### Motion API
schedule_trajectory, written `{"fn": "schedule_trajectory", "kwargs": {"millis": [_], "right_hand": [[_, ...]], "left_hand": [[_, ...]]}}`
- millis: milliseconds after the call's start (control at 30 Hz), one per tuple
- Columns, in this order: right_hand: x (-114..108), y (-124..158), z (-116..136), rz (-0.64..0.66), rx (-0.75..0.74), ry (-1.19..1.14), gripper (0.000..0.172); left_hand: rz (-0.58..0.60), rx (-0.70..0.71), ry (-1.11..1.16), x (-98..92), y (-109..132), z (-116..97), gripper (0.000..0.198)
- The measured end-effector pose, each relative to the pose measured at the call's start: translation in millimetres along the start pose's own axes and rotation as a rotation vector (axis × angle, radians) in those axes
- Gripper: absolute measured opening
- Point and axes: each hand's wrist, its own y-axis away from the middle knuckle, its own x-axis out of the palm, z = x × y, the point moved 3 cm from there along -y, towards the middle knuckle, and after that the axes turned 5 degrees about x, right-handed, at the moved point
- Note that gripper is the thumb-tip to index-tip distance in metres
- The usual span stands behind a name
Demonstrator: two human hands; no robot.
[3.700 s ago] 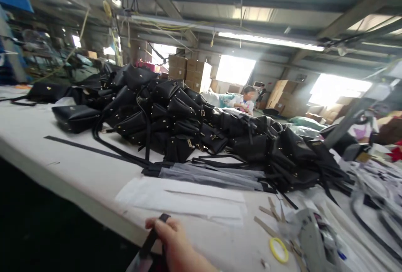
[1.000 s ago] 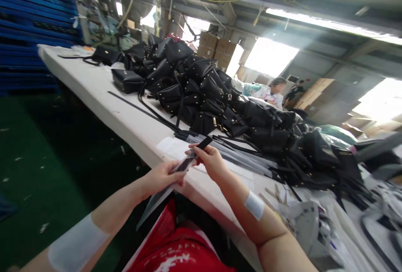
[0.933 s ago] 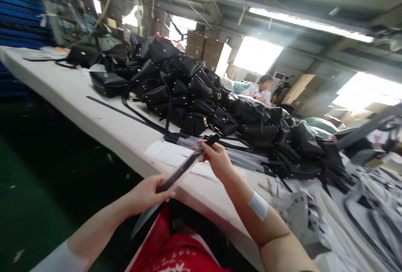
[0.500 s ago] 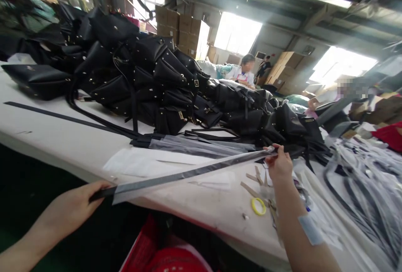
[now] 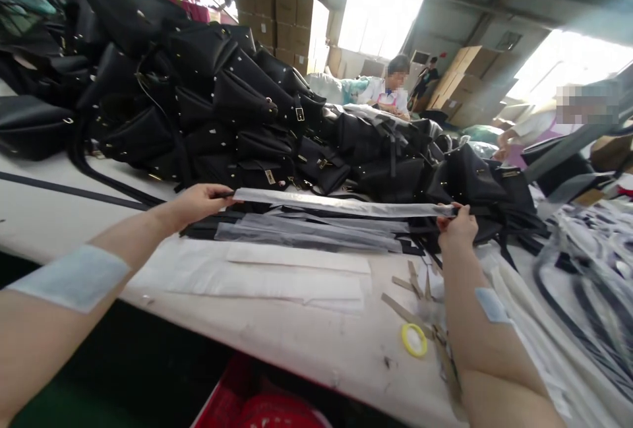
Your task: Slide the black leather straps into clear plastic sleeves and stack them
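A black strap in a clear plastic sleeve (image 5: pixel 341 206) is stretched nearly level between my hands. My left hand (image 5: pixel 205 202) pinches its bare black end on the left. At the other end, my right hand (image 5: pixel 457 225) has its fingers closed on the strap. Just below and behind it lies a stack of similar sleeved straps (image 5: pixel 306 233) on the table. White paper strips (image 5: pixel 257 276) are spread in front of that stack.
Black handbags (image 5: pixel 237 98) are heaped along the table's far side. A yellow tape roll (image 5: pixel 414 340) and tan strips (image 5: pixel 398 309) lie near my right forearm. More wrapped straps (image 5: pixel 578 296) pile up at right. Two co-workers (image 5: pixel 388 91) are beyond the bags. Something red (image 5: pixel 277 408) is below the table edge.
My left hand has risen and moved away from me, from the table's front edge to the stack. The strap has gone from slanted to nearly level. My right hand has shifted slightly right.
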Motion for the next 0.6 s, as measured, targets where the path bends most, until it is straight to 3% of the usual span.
{"fn": "schedule_trajectory", "kwargs": {"millis": [100,167,233,300,333,433,500,600], "right_hand": [[1,-14,-12,-0.042,0.043,0.104,0.015],[-7,-16,-21,-0.08,0.049,0.156,0.007],[-18,-7,-27,-0.121,0.008,0.18,0.017],[-30,13,-33,-0.116,-0.057,0.181,0.023],[-35,27,-36,-0.092,-0.082,0.181,0.024],[-48,80,-45,0.08,-0.128,0.2,0.027],[-55,115,-50,0.221,-0.145,0.23,0.028],[-69,154,-53,0.328,-0.119,0.273,0.027]], "left_hand": [[0.046,0.137,-0.256,4.4,-25,-15,0.041],[0.058,0.259,-0.37,26.9,-23,-29,0.053],[0.124,0.411,-0.428,68.7,-4,-47,0.053],[0.283,0.593,-0.456,123.9,29,-68,0.026],[0.362,0.68,-0.47,152.5,46,-77,0.019],[0.462,0.8,-0.474,225.7,86,-101,0.021],[0.469,0.833,-0.473,260.9,98,-112,0.021],[0.478,0.833,-0.478,294.3,102,-118,0.019]]}}
